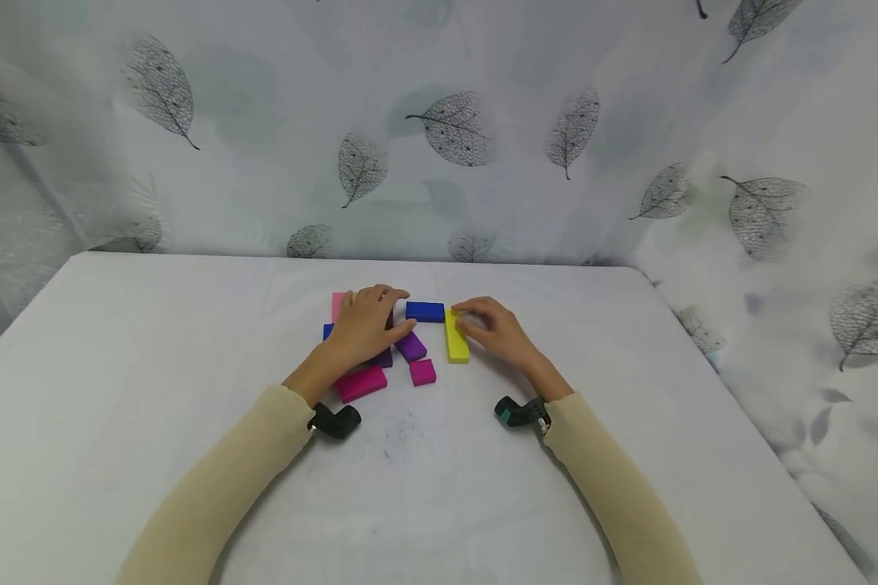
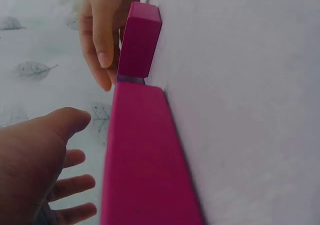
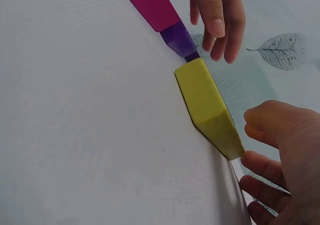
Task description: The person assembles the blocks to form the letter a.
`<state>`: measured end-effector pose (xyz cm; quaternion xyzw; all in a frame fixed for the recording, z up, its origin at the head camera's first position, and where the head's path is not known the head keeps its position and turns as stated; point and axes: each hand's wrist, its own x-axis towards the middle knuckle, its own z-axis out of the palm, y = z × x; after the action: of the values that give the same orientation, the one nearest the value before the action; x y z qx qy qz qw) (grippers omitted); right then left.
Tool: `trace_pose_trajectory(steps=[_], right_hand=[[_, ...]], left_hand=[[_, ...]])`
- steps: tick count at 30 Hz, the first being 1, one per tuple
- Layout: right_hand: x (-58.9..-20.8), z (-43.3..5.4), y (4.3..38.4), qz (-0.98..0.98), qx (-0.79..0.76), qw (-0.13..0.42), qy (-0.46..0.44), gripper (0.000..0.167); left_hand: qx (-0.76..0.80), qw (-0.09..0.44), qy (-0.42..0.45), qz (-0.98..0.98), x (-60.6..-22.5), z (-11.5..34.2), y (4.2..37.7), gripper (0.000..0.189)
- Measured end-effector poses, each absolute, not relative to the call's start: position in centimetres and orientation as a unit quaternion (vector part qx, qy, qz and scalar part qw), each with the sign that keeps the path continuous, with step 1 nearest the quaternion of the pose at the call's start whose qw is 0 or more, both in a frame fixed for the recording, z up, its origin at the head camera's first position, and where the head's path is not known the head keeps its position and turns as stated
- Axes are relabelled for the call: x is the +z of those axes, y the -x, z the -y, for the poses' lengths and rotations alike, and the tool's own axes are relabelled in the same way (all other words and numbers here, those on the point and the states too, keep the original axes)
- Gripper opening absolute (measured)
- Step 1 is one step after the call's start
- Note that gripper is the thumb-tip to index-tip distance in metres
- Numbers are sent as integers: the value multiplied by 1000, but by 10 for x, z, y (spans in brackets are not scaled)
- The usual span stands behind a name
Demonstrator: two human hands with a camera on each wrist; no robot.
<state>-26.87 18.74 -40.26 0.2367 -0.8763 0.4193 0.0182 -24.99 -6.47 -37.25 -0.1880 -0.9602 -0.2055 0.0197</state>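
My left hand (image 1: 366,325) hovers above a group of coloured blocks, fingers loosely spread and gripping nothing. It partly hides a pink block (image 1: 338,302), a blue block (image 1: 327,331) and a dark purple block (image 1: 384,358). A long magenta block (image 1: 362,383) lies just below it. To its right are a purple block (image 1: 411,348) and a small magenta block (image 1: 423,372). My right hand (image 1: 499,331) is beside an upright-pointing yellow block (image 1: 457,344), its relaxed fingertips at the block's right edge. In the right wrist view, the thumb stands apart from the yellow block (image 3: 202,92).
A blue block (image 1: 425,312) lies left of the yellow block's far end. The blocks rest on a white-covered table (image 1: 410,504). Leaf-patterned sheeting (image 1: 263,122) hangs behind it and on the sides. Each wrist wears a black camera (image 1: 336,421).
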Motion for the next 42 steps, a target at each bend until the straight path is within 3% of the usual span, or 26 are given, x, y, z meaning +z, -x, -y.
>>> trace_pose_trajectory(steps=[15, 42], right_hand=[[-401, -179, 270, 885, 399, -5, -239, 32], [-404, -179, 276, 877, 396, 1, -273, 31]], left_hand=[[-192, 11, 223, 956, -377, 67, 225, 57], [-164, 11, 252, 954, -375, 76, 232, 59]])
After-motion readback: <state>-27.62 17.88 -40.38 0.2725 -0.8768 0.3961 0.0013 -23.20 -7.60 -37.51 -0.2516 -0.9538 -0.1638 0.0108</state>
